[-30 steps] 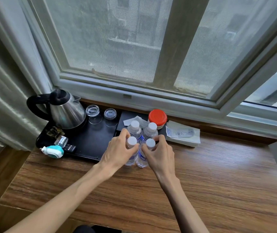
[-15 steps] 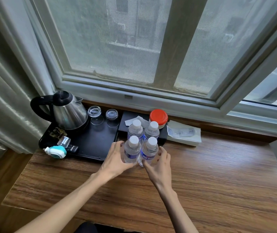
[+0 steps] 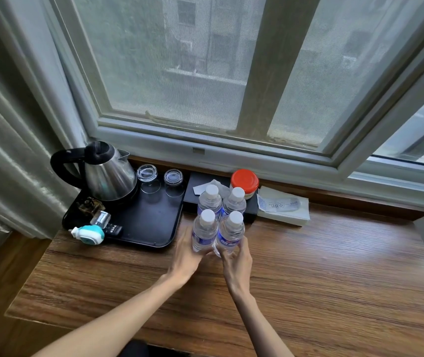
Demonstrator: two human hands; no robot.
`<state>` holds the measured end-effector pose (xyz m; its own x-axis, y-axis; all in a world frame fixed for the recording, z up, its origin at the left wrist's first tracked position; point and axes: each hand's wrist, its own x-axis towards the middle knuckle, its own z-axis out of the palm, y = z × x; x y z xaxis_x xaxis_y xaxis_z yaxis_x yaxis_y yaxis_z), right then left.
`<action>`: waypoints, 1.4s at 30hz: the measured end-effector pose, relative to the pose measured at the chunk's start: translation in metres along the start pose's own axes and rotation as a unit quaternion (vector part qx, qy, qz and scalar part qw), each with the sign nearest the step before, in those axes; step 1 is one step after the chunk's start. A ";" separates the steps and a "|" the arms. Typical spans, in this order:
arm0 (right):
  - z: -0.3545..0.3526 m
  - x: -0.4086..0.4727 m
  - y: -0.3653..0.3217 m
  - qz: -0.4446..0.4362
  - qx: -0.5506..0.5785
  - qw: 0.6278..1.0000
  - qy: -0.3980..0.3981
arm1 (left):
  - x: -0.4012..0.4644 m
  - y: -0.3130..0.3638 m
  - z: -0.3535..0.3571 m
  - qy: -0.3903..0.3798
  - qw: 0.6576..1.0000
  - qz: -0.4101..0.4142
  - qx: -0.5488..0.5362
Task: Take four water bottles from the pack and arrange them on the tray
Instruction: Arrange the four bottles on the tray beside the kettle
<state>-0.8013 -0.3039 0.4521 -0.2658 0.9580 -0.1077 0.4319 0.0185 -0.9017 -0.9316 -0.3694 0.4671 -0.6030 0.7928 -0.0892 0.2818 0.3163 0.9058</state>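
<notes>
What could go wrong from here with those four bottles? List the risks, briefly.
1. The four water bottles stand packed together on the wooden table, and the left hand and right hand press only the near two low down, so the far pair could tip.
2. The black tray already carries a kettle and two upturned glasses; a bottle set down carelessly might knock a glass.
3. Bare space on the tray looks limited, so four bottles may crowd its rim.

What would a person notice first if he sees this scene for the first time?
Four water bottles with white caps stand in a tight cluster at the middle of the wooden table, with the left hand and right hand around the near two. To their left, a steel kettle sits on a black tray.
</notes>
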 end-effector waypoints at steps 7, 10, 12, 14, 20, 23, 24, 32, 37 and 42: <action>0.000 -0.012 0.003 0.004 0.034 0.999 0.018 | -0.004 -0.007 -0.007 -0.005 0.999 0.012 -0.037; 0.004 -0.030 0.003 -0.004 0.055 0.998 0.022 | -0.016 -0.019 -0.017 -0.002 0.998 0.014 -0.061; 0.009 -0.041 -0.003 -0.022 0.047 0.998 0.031 | -0.023 -0.026 -0.028 0.003 0.998 0.021 -0.065; 0.015 -0.049 -0.011 -0.044 0.040 0.998 0.032 | -0.029 -0.028 -0.044 0.013 0.998 0.035 -0.055; 0.048 -0.048 -0.046 -0.086 0.059 0.995 0.010 | -0.022 -0.024 -0.096 0.067 0.995 0.068 -0.041; 0.070 -0.040 -0.066 -0.096 0.070 0.993 0.004 | -0.010 -0.025 -0.119 0.091 0.992 0.075 -0.041; 0.077 -0.037 -0.073 -0.095 0.075 0.993 0.001 | -0.004 -0.025 -0.125 0.099 0.991 0.076 -0.043; 0.132 0.001 -0.105 -0.059 0.054 0.997 -0.007 | 0.054 -0.036 -0.155 0.104 0.992 0.049 -0.049; 0.157 0.024 -0.102 -0.019 0.052 0.998 -0.026 | 0.088 -0.058 -0.152 0.129 0.991 0.007 -0.045; 0.175 0.041 -0.099 0.009 0.037 0.999 -0.018 | 0.114 -0.064 -0.147 0.133 0.991 -0.023 0.002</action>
<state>-1.0056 -0.3165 0.4639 -0.2906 0.9469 -0.1375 0.3719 -0.0206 -0.9280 -1.1278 -0.3757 0.4597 -0.7900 0.6129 -0.0175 0.2521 0.3506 0.9019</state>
